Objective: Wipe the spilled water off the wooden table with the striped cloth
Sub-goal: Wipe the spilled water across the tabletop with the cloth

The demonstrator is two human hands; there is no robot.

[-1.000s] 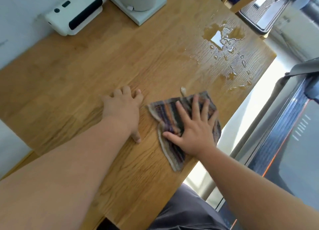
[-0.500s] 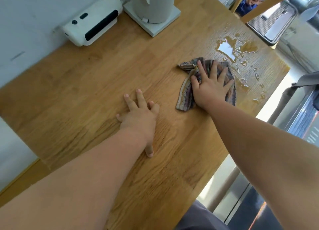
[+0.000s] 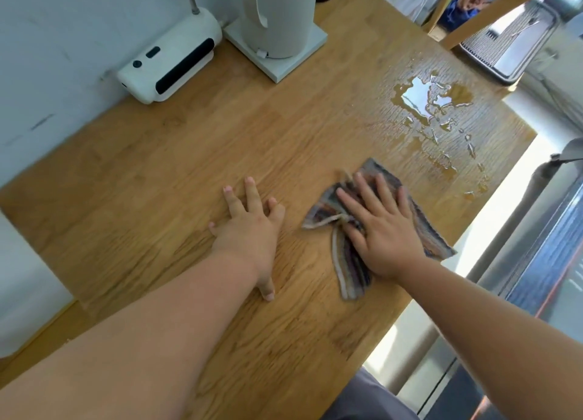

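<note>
The striped cloth [image 3: 347, 262] lies crumpled on the wooden table [image 3: 189, 154] near its right edge. My right hand [image 3: 383, 227] presses flat on the cloth with fingers spread and straight. The spilled water [image 3: 426, 99] forms a puddle at the far right corner, with drops trailing toward the table's right edge; a thin wet smear lies between puddle and cloth. The cloth sits short of the puddle. My left hand [image 3: 249, 227] rests flat on bare wood left of the cloth, fingers straight.
A white device with a dark panel [image 3: 170, 63] and a white kettle on a square base [image 3: 277, 25] stand at the back by the wall. The table's right edge drops off beside the cloth. A metal tray [image 3: 511, 37] lies beyond the far corner.
My right hand has pulled the cloth back toward me, away from the puddle it reached half a second ago. The left hand has stayed planted on the table.
</note>
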